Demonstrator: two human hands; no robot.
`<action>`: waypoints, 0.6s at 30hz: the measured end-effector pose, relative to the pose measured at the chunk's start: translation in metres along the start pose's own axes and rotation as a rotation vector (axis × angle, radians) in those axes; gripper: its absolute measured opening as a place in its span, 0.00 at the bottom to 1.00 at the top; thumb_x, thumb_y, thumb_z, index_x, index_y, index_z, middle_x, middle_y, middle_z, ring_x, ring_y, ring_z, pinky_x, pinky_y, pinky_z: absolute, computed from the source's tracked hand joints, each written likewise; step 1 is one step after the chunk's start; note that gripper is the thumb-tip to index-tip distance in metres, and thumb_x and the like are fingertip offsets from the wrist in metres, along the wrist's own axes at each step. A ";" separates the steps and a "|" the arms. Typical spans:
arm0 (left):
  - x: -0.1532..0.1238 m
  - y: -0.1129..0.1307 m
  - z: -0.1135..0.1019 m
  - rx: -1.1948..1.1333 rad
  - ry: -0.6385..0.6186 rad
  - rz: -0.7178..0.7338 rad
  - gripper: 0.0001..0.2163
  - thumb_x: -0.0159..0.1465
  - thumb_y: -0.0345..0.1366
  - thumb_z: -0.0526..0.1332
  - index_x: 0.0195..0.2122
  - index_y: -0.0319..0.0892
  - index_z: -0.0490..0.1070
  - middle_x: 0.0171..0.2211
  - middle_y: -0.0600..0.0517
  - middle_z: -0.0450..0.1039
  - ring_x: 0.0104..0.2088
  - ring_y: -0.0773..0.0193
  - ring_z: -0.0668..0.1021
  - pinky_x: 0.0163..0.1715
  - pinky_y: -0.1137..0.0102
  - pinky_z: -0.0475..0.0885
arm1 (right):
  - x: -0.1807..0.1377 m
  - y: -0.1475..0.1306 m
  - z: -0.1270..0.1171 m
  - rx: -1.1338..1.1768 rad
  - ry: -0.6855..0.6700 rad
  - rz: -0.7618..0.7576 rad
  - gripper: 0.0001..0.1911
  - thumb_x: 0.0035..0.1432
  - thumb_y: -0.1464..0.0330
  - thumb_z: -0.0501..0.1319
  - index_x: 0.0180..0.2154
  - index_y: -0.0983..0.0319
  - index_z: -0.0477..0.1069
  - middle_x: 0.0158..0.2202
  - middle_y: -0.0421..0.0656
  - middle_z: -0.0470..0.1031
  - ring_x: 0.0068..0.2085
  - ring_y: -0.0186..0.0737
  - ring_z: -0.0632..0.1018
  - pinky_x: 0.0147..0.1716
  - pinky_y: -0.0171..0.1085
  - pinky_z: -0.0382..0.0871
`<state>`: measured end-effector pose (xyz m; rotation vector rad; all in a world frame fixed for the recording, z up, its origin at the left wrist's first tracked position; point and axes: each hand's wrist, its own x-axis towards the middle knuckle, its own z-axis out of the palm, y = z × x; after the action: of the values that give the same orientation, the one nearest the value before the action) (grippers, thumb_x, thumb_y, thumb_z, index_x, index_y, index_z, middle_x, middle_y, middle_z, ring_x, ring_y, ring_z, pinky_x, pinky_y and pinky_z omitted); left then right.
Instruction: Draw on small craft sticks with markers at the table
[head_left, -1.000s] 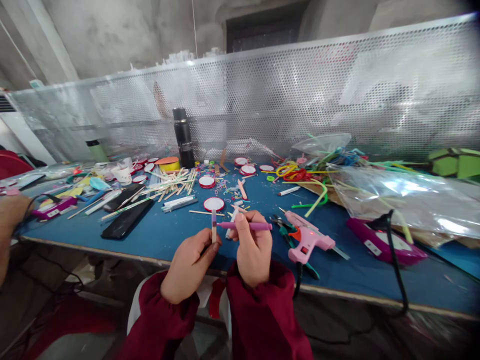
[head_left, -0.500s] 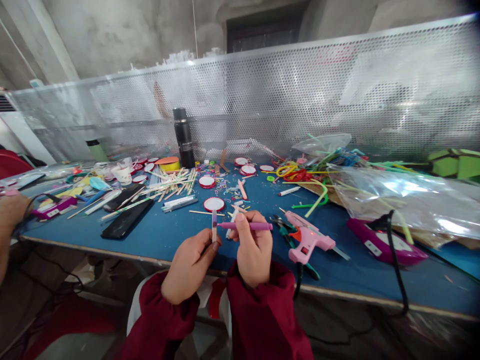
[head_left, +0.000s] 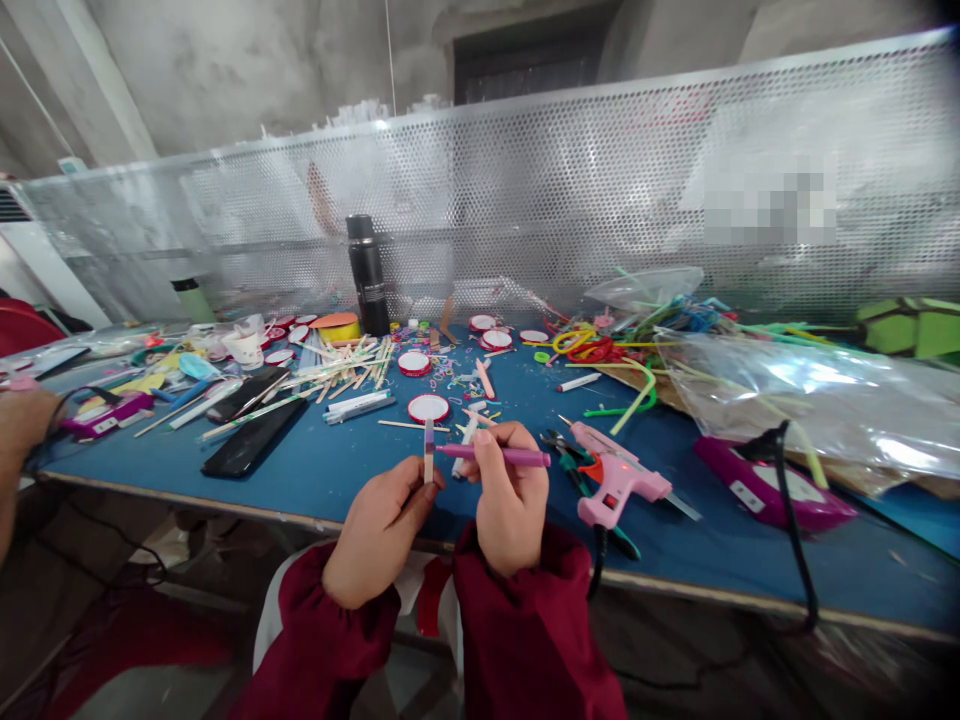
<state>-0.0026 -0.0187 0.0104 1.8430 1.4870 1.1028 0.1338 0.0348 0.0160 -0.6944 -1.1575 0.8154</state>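
Note:
Near the table's front edge, my left hand pinches a flat wooden craft stick held upright, its top part coloured purple. My right hand grips a purple marker pen lying nearly level, its tip pointing left at the coloured part of the stick. Whether the tip touches the wood is hard to tell. Just behind the stick lies a round white disc with a red rim. Right of my right hand are a pink glue gun and green-handled pliers, partly under the gun.
A black bottle stands before the perforated metal screen. Loose craft sticks, a black phone and white markers lie left. Clear plastic bags and a purple box with a cable lie right. Another person's hand is far left.
The marker and my right hand have shifted very slightly to the right. My left hand and the stick stay in place.

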 end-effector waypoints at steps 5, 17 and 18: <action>-0.002 0.001 0.000 -0.008 -0.002 0.002 0.13 0.75 0.46 0.51 0.43 0.43 0.69 0.33 0.53 0.72 0.32 0.64 0.70 0.31 0.70 0.61 | -0.001 0.001 0.000 0.009 0.002 -0.028 0.15 0.67 0.60 0.60 0.29 0.58 0.68 0.22 0.36 0.71 0.26 0.35 0.71 0.29 0.36 0.64; -0.001 0.004 -0.001 0.015 0.006 0.006 0.13 0.74 0.44 0.52 0.42 0.43 0.70 0.34 0.52 0.74 0.35 0.63 0.73 0.32 0.70 0.62 | -0.001 0.000 -0.001 -0.035 -0.025 -0.017 0.15 0.67 0.60 0.59 0.28 0.58 0.67 0.23 0.36 0.71 0.27 0.36 0.72 0.31 0.37 0.66; -0.001 0.004 -0.001 0.018 0.006 0.003 0.12 0.74 0.44 0.52 0.41 0.43 0.70 0.34 0.52 0.74 0.35 0.63 0.73 0.32 0.70 0.62 | -0.001 0.000 -0.001 -0.036 -0.027 -0.015 0.15 0.67 0.60 0.59 0.28 0.58 0.67 0.23 0.36 0.71 0.27 0.36 0.72 0.31 0.37 0.66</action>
<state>-0.0015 -0.0213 0.0139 1.8562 1.5023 1.1010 0.1343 0.0336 0.0154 -0.7056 -1.2033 0.7952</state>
